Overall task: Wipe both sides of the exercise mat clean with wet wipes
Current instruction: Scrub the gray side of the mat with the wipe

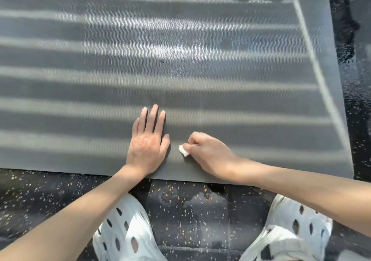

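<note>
Our left hand [147,145] lies flat, fingers straight, pressing the grey exercise mat [180,59] near its near edge. Just beside it, our right hand [210,154] curls around a small folded wet wipe [183,150], which touches the mat. Our white perforated shoes [124,232] stand on the speckled black floor [190,210].

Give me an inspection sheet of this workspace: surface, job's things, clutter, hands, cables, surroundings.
Surface: dark speckled floor, with pale patchy marks near the mat's near edge.
Job's things: grey exercise mat lies flat, textured, with bands of light across it and a shiny patch toward the far right; small white wet wipe on it.
Clutter: one dark speck on the mat.
Hands: left hand rests flat on the mat, fingers straight; right hand pinches the wet wipe against the mat.
Cables: nothing seen.
Surroundings: left shoe and right shoe, white, perforated.
</note>
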Demonstrator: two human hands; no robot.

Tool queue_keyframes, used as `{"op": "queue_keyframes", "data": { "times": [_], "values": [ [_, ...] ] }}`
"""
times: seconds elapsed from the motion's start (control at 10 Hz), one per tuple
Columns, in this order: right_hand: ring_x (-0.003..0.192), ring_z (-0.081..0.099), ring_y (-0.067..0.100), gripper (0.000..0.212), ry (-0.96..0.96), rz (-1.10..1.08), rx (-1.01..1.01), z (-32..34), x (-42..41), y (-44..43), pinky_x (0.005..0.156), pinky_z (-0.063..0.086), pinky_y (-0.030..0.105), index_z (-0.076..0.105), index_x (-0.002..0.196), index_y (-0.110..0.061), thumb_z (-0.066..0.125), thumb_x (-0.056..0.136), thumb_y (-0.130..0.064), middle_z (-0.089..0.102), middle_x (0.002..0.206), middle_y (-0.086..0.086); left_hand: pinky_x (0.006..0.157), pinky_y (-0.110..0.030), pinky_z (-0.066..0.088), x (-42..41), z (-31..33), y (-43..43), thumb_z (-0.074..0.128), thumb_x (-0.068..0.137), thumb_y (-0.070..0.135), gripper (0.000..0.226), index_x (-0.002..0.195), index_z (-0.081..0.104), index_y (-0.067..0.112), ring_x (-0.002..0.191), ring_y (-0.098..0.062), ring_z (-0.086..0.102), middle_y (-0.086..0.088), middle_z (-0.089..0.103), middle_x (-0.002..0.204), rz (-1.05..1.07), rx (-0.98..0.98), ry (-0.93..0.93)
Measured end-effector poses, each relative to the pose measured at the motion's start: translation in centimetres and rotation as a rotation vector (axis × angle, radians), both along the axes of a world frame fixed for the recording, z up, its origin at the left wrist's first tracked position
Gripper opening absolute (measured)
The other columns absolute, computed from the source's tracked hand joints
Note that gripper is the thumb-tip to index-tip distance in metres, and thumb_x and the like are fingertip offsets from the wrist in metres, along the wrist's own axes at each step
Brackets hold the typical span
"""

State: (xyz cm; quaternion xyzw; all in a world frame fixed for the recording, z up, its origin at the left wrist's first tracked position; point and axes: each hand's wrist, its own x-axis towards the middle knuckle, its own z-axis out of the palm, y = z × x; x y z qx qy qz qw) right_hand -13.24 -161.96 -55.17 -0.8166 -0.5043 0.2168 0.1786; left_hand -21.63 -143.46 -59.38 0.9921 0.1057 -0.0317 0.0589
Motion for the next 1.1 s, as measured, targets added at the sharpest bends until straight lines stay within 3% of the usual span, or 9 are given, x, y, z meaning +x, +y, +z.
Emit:
{"op": "queue_keyframes", "data": {
  "times": [0.1,0.2,0.3,0.4,0.5,0.7,0.8,1.0,1.1],
  "values": [
    [0.072,0.046,0.016,0.032,0.101,0.028,-0.009,0.0,-1.1,-1.6,0.065,0.036,0.037,0.052,0.09,-0.022,0.035,0.099,-0.048,0.052,0.087,-0.005,0.114,-0.051,0.027,0.0,0.1,-0.1,0.035,0.093,0.033,0.061,0.146,0.037,0.003,0.143,-0.042,0.026,-0.019,0.031,0.156,-0.004,-0.017,-0.005],
    [0.082,0.033,0.015,0.048,0.287,0.095,-0.023,-0.6,-3.6,-3.6,0.07,0.027,0.033,0.059,0.117,-0.01,0.022,0.091,-0.028,0.049,0.102,0.008,0.114,-0.052,0.027,0.1,0.3,0.0,0.035,0.093,0.033,0.061,0.146,0.038,0.003,0.143,-0.042,0.026,-0.019,0.031,0.155,-0.001,-0.022,-0.001],
    [0.083,0.039,0.017,0.036,0.333,-0.055,-0.117,-0.1,-1.3,-2.6,0.068,0.026,0.031,0.059,0.112,-0.01,0.03,0.101,-0.028,0.052,0.109,0.004,0.114,-0.052,0.027,0.1,0.3,-0.1,0.035,0.093,0.033,0.061,0.146,0.037,0.004,0.144,-0.041,0.025,-0.019,0.031,0.156,0.01,-0.024,-0.008],
    [0.09,0.051,0.023,0.03,0.234,-0.022,-0.111,0.4,-1.0,-3.4,0.07,0.034,0.035,0.058,0.105,-0.015,0.036,0.102,-0.035,0.054,0.106,0.001,0.115,-0.052,0.025,0.0,0.1,-0.1,0.035,0.093,0.033,0.061,0.146,0.037,0.004,0.144,-0.041,0.025,-0.018,0.03,0.156,0.004,-0.03,-0.009],
    [0.097,0.048,0.027,0.051,0.187,0.147,-0.08,-0.6,-3.1,-5.6,0.073,0.027,0.028,0.057,0.125,-0.01,0.022,0.093,-0.026,0.051,0.117,0.01,0.115,-0.052,0.025,0.0,0.3,-0.3,0.035,0.093,0.033,0.06,0.145,0.038,0.003,0.143,-0.042,0.026,-0.02,0.032,0.155,0.01,-0.048,-0.01],
    [0.072,0.044,0.006,0.031,0.006,-0.096,-0.008,-0.4,1.0,-3.9,0.064,0.031,0.03,0.05,0.087,-0.019,0.038,0.095,-0.046,0.048,0.084,-0.01,0.116,-0.053,0.027,0.8,0.6,-3.0,0.039,0.092,0.027,0.058,0.141,0.043,-0.003,0.14,-0.042,0.03,-0.024,0.038,0.15,-0.022,-0.099,-0.068],
    [0.083,0.042,0.013,0.026,0.186,0.082,-0.043,-0.6,-2.0,-6.1,0.07,0.03,0.028,0.058,0.117,-0.009,0.039,0.102,-0.017,0.051,0.107,0.005,0.116,-0.049,0.029,0.7,0.3,-6.1,0.038,0.093,0.029,0.061,0.145,0.04,-0.002,0.144,-0.035,0.029,-0.018,0.037,0.154,-0.142,-0.112,-0.038],
    [0.088,0.049,0.02,0.047,0.031,-0.084,-0.041,-1.6,2.1,-4.7,0.077,0.043,0.037,0.059,0.118,-0.013,0.027,0.094,-0.037,0.053,0.105,0.005,0.117,-0.043,0.024,0.7,0.2,-6.7,0.039,0.094,0.031,0.062,0.145,0.039,-0.004,0.144,-0.033,0.031,-0.017,0.037,0.154,-0.144,-0.098,-0.033],
    [0.091,0.051,0.021,0.04,0.086,0.003,-0.011,-1.2,-0.7,-6.2,0.079,0.044,0.034,0.058,0.118,-0.015,0.028,0.098,-0.033,0.054,0.108,0.006,0.117,-0.045,0.028,0.7,0.3,-6.8,0.036,0.095,0.03,0.061,0.146,0.037,-0.003,0.144,-0.033,0.03,-0.017,0.036,0.155,-0.145,-0.101,-0.022]
  ]
}}
